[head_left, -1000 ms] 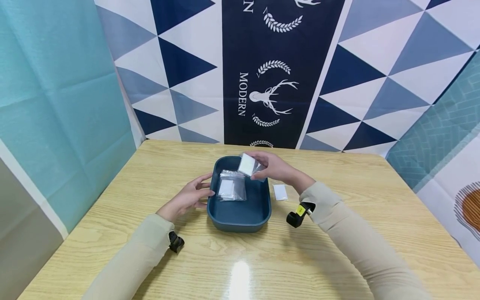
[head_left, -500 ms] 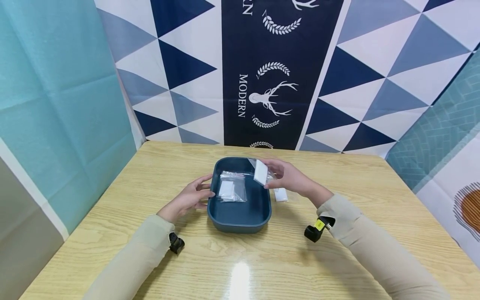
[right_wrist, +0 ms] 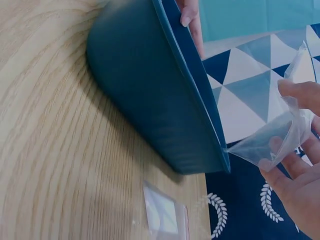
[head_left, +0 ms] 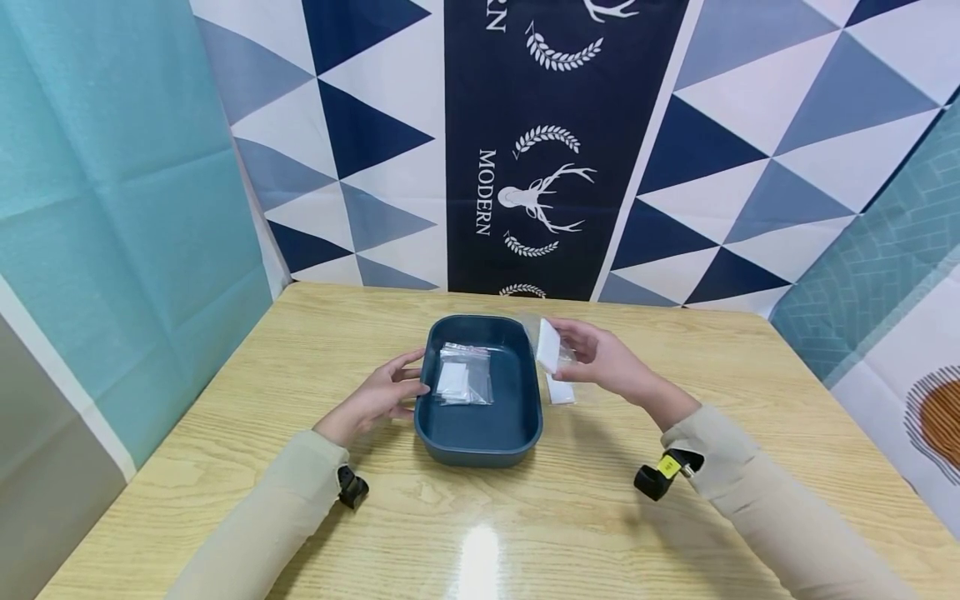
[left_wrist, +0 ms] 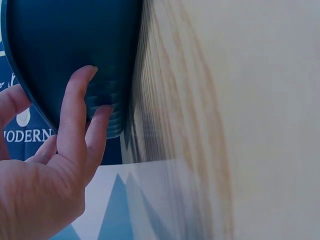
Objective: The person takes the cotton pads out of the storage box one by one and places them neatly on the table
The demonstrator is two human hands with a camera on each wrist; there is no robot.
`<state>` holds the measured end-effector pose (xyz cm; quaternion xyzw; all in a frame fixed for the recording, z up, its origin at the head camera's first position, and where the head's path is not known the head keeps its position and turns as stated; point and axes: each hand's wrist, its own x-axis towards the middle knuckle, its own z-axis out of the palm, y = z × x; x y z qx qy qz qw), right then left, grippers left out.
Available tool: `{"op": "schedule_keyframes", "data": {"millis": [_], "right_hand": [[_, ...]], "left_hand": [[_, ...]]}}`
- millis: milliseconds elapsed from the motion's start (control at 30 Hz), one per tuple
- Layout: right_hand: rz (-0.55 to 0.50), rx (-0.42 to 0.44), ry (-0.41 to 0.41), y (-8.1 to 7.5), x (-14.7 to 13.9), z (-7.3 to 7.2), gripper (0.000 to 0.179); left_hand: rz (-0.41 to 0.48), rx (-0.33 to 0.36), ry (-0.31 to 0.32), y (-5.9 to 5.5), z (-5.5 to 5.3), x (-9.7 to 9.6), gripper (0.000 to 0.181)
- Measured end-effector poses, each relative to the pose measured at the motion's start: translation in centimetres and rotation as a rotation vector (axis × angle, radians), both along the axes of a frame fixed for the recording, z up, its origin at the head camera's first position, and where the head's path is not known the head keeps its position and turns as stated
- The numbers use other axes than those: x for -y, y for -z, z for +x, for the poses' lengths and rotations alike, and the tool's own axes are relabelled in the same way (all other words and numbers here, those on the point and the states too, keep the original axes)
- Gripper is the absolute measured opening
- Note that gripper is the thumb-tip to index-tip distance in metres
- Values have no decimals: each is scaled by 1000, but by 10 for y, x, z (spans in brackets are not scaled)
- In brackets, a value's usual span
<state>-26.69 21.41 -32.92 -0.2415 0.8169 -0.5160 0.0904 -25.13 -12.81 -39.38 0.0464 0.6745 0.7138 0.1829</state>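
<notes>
A dark blue plastic tub (head_left: 480, 433) stands on the table, with several small clear zip bags (head_left: 463, 375) holding white inserts lying in its left half. My left hand (head_left: 382, 390) holds the tub's left side, thumb at the rim, fingertips against the outer wall (left_wrist: 107, 60). Off the right rim, my right hand (head_left: 600, 358) pinches a clear zip bag (right_wrist: 280, 132) with a white flat piece (head_left: 548, 346) inside. One corner of that bag overlaps the tub's rim in the right wrist view. Below it another bagged white piece (right_wrist: 162, 215) lies on the table, partly covered in the head view.
The light wood table (head_left: 375, 542) extends around the tub on all sides. Patterned cloth (head_left: 390, 167) hangs along its back edge, with teal cloth (head_left: 135, 208) at the left. A small black camera (head_left: 660, 475) is strapped at each wrist.
My right hand has carried the bagged white piece rightward, from over the tub's back right part to beyond its right rim. The left hand and the tub have stayed put.
</notes>
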Motion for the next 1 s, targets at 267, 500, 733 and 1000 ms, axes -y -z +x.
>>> {"op": "schedule_keyframes", "data": {"millis": [267,500,733,1000], "right_hand": [[43,-20,24,2,-24,2,72],[112,-46,47,10,-50,-1,74],[190,-84,81,20,-75,-3,72],[256,-108,106,32,-98,-9,72]], "left_hand": [[-2,-2,2,1,0,1,68],[-5,-8,3,0,0,1,68],[-24,-20,2,2,-1,1,67],[-32,-21,-2,3,-1,0,67]]}}
